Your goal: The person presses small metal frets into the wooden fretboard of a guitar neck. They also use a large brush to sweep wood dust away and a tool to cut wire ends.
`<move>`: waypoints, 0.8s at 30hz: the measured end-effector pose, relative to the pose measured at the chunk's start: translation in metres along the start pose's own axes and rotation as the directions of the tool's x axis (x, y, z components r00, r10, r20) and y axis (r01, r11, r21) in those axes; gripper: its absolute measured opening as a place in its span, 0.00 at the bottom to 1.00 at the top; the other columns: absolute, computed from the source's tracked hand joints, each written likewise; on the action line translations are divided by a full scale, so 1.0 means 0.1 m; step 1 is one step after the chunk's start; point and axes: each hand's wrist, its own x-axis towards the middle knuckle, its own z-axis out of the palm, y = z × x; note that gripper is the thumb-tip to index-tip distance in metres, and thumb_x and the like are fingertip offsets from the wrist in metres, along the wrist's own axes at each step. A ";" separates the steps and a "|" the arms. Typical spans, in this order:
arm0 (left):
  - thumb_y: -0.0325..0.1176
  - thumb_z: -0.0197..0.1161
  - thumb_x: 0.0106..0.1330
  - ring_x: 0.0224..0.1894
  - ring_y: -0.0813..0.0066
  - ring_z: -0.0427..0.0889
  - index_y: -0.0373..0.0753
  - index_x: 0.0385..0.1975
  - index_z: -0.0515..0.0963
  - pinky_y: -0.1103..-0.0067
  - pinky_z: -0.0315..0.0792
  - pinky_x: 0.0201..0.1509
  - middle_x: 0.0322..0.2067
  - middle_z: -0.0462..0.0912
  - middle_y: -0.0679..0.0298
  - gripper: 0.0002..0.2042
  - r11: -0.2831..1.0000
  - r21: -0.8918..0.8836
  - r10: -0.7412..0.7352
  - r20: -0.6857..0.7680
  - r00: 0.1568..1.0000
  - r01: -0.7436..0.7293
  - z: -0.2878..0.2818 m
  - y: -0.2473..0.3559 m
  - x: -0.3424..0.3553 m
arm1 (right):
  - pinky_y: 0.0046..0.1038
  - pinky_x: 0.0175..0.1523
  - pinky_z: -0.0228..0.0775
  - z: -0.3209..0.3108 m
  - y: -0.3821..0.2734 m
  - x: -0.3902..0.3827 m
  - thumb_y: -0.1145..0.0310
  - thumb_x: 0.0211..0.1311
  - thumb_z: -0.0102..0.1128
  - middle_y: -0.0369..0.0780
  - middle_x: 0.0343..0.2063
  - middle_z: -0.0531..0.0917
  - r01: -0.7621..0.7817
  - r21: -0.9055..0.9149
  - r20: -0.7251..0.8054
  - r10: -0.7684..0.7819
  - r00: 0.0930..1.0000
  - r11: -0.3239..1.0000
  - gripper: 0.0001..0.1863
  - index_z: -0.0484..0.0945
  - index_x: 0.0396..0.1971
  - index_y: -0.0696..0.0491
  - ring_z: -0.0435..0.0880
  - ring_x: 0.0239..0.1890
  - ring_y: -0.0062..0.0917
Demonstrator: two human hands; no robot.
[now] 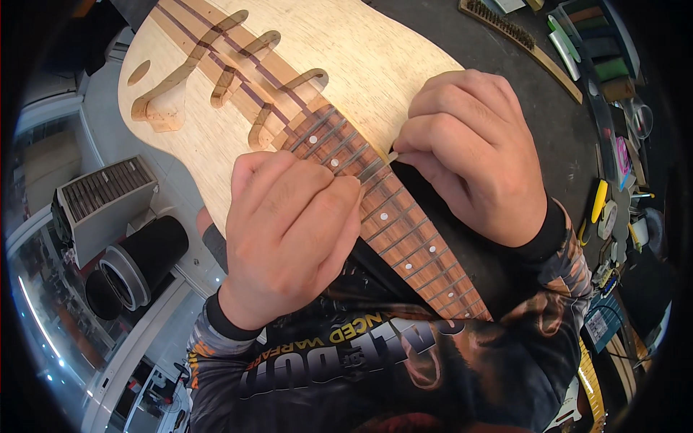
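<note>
An unfinished electric guitar lies slantwise before me, its pale wooden body (379,54) at the top and its dark brown fretboard (404,234) running down toward my chest. Metal frets and round light dots mark the fretboard. My left hand (292,234) is closed over the board's left side, fingertips pressed together near a fret; what they hold is hidden. On the other side of the board, my right hand (480,155) pinches a small thin light strip (392,156) at the fretboard's edge, where the neck meets the body.
Dark routed cavities (162,108) cut into the body. On the dark workbench (440,36) lie a wire brush (523,47), a yellow-handled tool (598,200) and several small items. A black cylindrical bin (155,252) and a grey slatted box (108,195) stand on the floor at left.
</note>
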 end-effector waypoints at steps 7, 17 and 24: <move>0.21 0.84 0.57 0.40 0.57 0.86 0.33 0.47 0.90 0.63 0.74 0.51 0.41 0.86 0.60 0.17 0.998 -0.057 -0.006 0.013 1.000 0.007 -0.02 0.03 -0.01 | 0.42 0.61 0.74 -0.02 -0.04 -0.02 0.74 0.54 0.85 0.37 0.43 0.88 -0.023 0.032 0.033 0.022 0.999 0.999 0.17 0.88 0.43 0.50 0.89 0.53 0.40; 0.15 0.82 0.56 0.33 0.58 0.84 0.33 0.40 0.90 0.64 0.74 0.47 0.34 0.87 0.60 0.13 1.000 -0.023 -0.023 -0.042 0.999 0.022 -0.01 0.07 0.02 | 0.42 0.62 0.74 -0.04 -0.05 -0.04 0.74 0.54 0.85 0.37 0.43 0.88 -0.008 0.027 0.059 0.006 0.998 1.000 0.17 0.88 0.42 0.50 0.89 0.53 0.40; 0.16 0.83 0.56 0.34 0.58 0.85 0.34 0.41 0.90 0.64 0.75 0.48 0.34 0.88 0.60 0.14 1.000 0.001 -0.028 -0.061 0.998 0.028 0.02 0.03 0.05 | 0.42 0.63 0.75 -0.01 0.01 0.02 0.74 0.54 0.85 0.37 0.43 0.88 -0.003 0.003 0.026 0.003 1.000 1.000 0.17 0.88 0.43 0.50 0.90 0.53 0.40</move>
